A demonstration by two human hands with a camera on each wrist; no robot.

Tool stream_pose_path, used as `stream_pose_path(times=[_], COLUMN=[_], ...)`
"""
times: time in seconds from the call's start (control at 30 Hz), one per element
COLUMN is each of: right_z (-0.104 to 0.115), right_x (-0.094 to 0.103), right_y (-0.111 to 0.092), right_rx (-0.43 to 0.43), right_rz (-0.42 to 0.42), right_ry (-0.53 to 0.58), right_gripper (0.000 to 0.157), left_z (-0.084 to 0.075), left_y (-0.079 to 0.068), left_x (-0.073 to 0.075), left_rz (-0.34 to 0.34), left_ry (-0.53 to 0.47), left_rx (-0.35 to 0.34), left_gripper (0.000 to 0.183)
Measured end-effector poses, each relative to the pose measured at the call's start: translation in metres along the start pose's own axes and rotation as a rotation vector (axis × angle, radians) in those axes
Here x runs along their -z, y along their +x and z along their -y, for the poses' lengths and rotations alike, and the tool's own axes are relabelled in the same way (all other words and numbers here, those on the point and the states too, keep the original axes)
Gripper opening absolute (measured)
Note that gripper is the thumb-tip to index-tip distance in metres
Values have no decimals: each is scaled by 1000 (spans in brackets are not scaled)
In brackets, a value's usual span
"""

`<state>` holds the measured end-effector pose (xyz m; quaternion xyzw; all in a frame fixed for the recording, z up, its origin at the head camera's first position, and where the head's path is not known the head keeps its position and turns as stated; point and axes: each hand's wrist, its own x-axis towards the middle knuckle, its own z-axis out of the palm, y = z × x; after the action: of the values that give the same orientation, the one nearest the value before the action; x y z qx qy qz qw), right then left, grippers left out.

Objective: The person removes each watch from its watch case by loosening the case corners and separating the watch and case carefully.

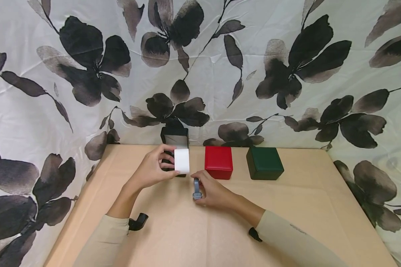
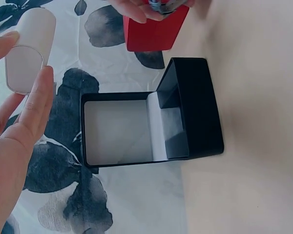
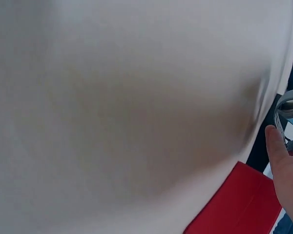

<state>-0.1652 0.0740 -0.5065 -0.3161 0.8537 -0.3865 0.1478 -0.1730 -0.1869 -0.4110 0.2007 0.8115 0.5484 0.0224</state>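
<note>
Beige sleeves [image 1: 300,239] lie nearest; left hand [image 1: 153,165] grips a white cushion [image 1: 182,162], right hand [image 1: 217,193] a watch [image 1: 197,194]. Black box [image 2: 205,107] gapes by the table's [image 1: 194,237] far edge; rightward, red box [image 1: 218,159], green box [image 1: 265,161], closed.

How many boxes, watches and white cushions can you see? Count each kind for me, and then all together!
Boxes: 3 (black box, red box, green box)
Watches: 1 (watch in the right hand)
Cushions: 1 (white cushion in the left hand)
Total: 5
</note>
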Motion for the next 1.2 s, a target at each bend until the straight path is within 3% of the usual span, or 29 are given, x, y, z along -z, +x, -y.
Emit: stream_pose_path(times=[0.23,0.47,0.63,0.87,1.2], right_z=[-3,-5,-6,-4,5], right_x=[-11,-16,-18,-17,-7], right_y=[1,1,-2,-6,-7], right_rx=[-8,28,-1,-37,-31], right_rz=[3,-37,-20,18,-34], right_ry=[38,-100,-176,-229,-253], right_gripper=[81,82,92,100,100], left_z=[1,3,5,9,8], left_y=[-1,-3,-4,-7,-8], left_x=[0,2,3,5,10], left_rz=[-4,-5,-10,-23,-70], left_ry=[14,4,21,44,110], left_rx=[20,41,35,68,66], left_gripper=[73,72,72,74,81])
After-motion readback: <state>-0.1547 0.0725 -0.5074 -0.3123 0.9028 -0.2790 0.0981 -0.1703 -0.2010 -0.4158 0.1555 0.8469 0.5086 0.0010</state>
